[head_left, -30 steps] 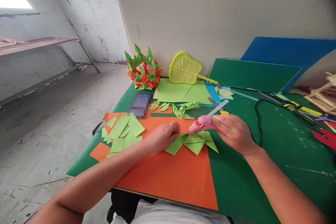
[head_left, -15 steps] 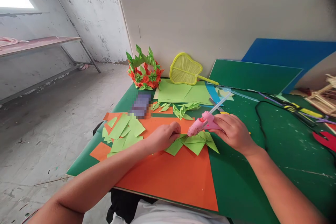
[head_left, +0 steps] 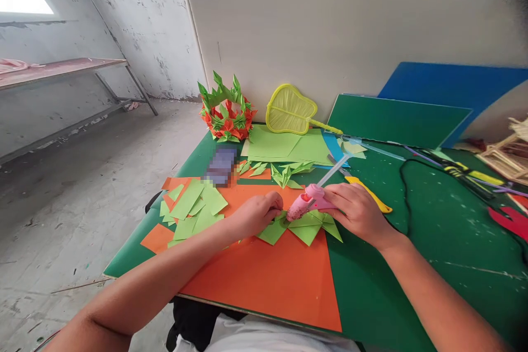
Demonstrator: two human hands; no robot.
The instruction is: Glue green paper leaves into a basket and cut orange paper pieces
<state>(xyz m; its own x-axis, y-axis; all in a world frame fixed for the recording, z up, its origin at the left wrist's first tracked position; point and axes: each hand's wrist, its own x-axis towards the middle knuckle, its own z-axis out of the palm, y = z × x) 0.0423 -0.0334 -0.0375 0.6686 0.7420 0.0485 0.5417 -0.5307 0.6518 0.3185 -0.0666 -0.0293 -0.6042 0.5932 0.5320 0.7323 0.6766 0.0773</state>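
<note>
Gripping the pink glue gun [head_left: 307,203] in my right hand [head_left: 355,212], I have the fingers closed round its body, nozzle angled down toward the middle of the frame, where it meets the folded green paper [head_left: 307,226]. A clear glue stick [head_left: 335,169] juts up and back from the gun's rear. My left hand [head_left: 258,213] is curled, fingertips pressing the left end of that folded piece flat; it pins the paper rather than lifts it. The piece lies on the orange sheet [head_left: 280,275], which covers the near part of the green surface [head_left: 433,242].

Risks as I judge them: the nozzle sits very close to my left fingertips, so a slip could burn them. Too much glue would seep through the folds and bond the piece to the sheet below. The black cord [head_left: 406,187] loops across the surface at right of centre; a tug from it could jerk the gun off line. If my left hand eases, the folds may spring open.

At left of centre lie loose green squares [head_left: 193,206]; further up, small folded leaves [head_left: 286,173], a red and green wreath [head_left: 226,115], and a yellow fan [head_left: 289,110] against the white board [head_left: 350,33].
</note>
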